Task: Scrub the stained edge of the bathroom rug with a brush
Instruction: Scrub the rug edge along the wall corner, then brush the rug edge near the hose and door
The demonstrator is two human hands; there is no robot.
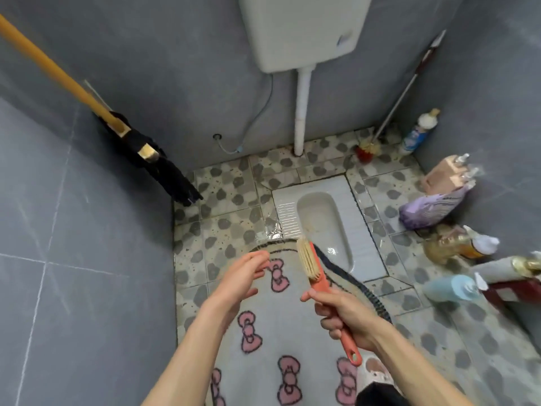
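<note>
Right hand's (348, 317) orange-handled bristle brush (309, 260) is being held over grey bow-patterned rug (281, 335); left hand (243, 276) open, unpinned rug may slide.

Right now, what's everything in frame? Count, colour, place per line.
rug: 1, grey with pink bows and dark edging, foreground floor
brush: 1, orange handle, tan bristles, above the rug
squat toilet: 1, white, centre floor
cistern: 1, white, back wall
pipe: 1, white, cistern to floor
mop: 1, yellow handle, black head, left wall
toilet brush: 1, red and yellow head, back right corner
white-and-blue bottle: 1, same corner
purple bag: 1, right wall
amber bottle: 1, right wall
blue bottle: 1, right wall
left hand: fingers loose, over the rug
right hand: grips the brush handle
</note>
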